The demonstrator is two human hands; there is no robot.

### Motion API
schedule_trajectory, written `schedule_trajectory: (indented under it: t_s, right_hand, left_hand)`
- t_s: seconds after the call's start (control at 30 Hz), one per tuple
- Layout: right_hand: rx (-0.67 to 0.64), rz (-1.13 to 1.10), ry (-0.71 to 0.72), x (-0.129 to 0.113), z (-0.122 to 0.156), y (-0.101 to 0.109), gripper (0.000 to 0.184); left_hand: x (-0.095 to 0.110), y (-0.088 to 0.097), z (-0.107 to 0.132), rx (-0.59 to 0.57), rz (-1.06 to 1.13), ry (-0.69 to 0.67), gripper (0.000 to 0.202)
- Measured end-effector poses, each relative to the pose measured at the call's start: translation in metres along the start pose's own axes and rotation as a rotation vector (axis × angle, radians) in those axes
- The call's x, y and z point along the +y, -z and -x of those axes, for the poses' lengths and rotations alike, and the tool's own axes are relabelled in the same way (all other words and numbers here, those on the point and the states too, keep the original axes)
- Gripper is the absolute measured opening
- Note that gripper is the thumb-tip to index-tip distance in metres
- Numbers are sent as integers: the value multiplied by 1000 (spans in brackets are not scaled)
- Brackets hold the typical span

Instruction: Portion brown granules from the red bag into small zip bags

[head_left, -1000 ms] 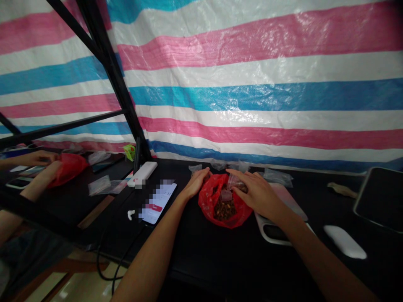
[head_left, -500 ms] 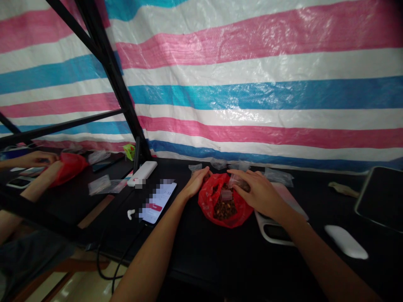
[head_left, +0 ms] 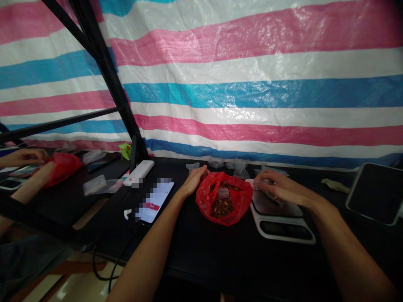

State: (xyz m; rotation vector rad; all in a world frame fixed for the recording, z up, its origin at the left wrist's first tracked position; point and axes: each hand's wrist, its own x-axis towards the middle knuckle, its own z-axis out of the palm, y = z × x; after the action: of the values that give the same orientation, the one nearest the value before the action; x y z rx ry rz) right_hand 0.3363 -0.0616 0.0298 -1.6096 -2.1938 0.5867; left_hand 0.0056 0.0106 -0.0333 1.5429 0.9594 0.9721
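A red plastic bag [head_left: 204, 201], its mouth spread wide, holds loose brown dried bits and a small clear scoop-like piece [head_left: 223, 193]. My left hand [head_left: 193, 181] rests at the bag's far left rim, fingers closed against its edge; the thumb is mostly hidden. Right of the bag lies a white kitchen scale [head_left: 261, 228] with a dark display. Over the scale's plate, my right hand [head_left: 277, 186] is closed on a small clear plastic bag [head_left: 266, 187], partly covered by the fingers. What this bag contains is hard to see.
Several clear bags [head_left: 237, 167] lie along the back. A phone [head_left: 155, 203], a white power bank [head_left: 140, 172] and an earbud [head_left: 127, 214] are on the left. A dark tablet-like device [head_left: 374, 193] is at right. Beyond the black frame [head_left: 110, 79], another person's hands [head_left: 28, 158] handle a red bag.
My right hand has moved right with the small clear bag, from above the red bag's mouth to over the scale. My left hand stays at the red bag. The view has shifted slightly.
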Motion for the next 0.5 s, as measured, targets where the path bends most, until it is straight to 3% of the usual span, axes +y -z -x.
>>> schedule_trajectory:
  t_s: [0.17,0.37,0.5]
  right_hand:
    - [31,-38,44,6,-2,-1,31]
    - [407,-101,27,23,-9,0,40]
    - [538,-101,5,17,-8,6,31]
  left_hand:
    - [-1,0,0,8,13,-8,57]
    - [-3,1,-1,10,18,6,58]
    - [-5,1,-2,13,31,5,58]
